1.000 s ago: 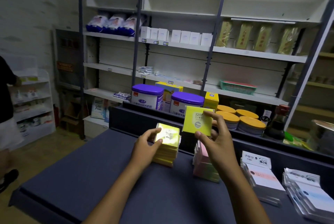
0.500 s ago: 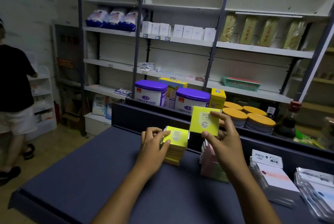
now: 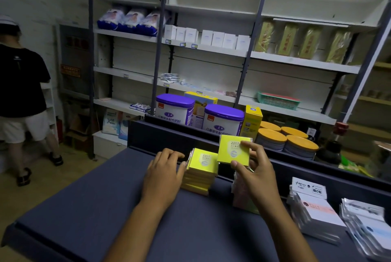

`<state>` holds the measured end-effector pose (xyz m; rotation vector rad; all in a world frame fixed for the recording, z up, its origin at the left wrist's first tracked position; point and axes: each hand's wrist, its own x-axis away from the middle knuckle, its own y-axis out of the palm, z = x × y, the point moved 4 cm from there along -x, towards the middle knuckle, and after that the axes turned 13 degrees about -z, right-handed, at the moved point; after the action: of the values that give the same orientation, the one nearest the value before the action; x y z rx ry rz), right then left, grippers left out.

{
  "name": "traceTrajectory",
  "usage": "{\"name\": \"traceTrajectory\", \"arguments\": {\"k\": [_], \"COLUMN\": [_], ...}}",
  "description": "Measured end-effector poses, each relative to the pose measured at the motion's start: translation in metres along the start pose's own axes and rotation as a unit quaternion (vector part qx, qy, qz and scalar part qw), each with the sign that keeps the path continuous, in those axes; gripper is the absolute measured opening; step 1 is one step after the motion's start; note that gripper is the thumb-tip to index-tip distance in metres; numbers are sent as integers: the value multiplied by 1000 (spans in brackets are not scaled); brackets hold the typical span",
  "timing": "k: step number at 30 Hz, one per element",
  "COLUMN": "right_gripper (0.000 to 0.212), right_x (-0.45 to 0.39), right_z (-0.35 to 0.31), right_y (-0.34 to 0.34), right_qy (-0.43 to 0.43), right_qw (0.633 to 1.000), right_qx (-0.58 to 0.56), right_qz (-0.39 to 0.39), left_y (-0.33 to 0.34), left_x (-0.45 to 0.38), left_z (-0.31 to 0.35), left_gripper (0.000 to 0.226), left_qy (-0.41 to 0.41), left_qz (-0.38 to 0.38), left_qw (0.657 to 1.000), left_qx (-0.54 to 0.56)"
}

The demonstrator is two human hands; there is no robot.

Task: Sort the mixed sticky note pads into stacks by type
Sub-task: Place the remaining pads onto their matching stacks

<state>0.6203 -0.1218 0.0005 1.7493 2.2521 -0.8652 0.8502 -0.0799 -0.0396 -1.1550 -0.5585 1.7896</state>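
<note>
My right hand (image 3: 257, 171) pinches a single yellow sticky note pad (image 3: 233, 151) marked 2207 and holds it upright above the table. Just left of it stands a stack of the same yellow pads (image 3: 201, 171) on the dark table (image 3: 101, 209). My left hand (image 3: 163, 174) rests flat against the left side of that stack, fingers curled along its top edge. A pink pad stack (image 3: 243, 199) sits under my right wrist, mostly hidden. Further right are a white pad stack (image 3: 317, 216) and a stack of blue-white pads (image 3: 368, 232).
A raised dark ledge (image 3: 179, 134) runs behind the table, with purple-lidded tins (image 3: 175, 109), a yellow box (image 3: 252, 122) and orange-lidded jars (image 3: 301, 145) beyond. White shelving (image 3: 211, 50) fills the back wall. A person in a black shirt (image 3: 21, 82) stands at far left.
My left hand has slid from the top of the yellow stack to its left side. The right hand keeps the yellow pad raised. The person at left has stepped further into view.
</note>
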Motion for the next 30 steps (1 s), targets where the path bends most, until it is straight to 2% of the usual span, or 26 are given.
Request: {"name": "traceTrajectory", "arguments": {"k": [4,11,18,22,30], "right_gripper": [38,32,27,29,35], "right_x": [-1,-5,-7,-6,-3], "right_z": [4,6,3,11,4], "right_y": [10,35,46,54,57], "right_qy": [6,20,-5,21,-7], "right_qw": [1000,995,968,940,910], "right_qx": [12,87,243,331,407], "right_qz": [-17,-44,-59,-75,-84], "left_y": [5,9,8,8,5], "left_x": [1,0,1,2,2], "left_z": [-10,-9,-8,-9,-8], "left_gripper": [30,30,29,30,30], "left_qy": [-26,-32,-38,-42,-45], "left_qz": [-45,-49,-54,-54,-38], "left_qw": [995,990,992,993,998], "left_qx": [-82,-127,-109,-97,-37]}}
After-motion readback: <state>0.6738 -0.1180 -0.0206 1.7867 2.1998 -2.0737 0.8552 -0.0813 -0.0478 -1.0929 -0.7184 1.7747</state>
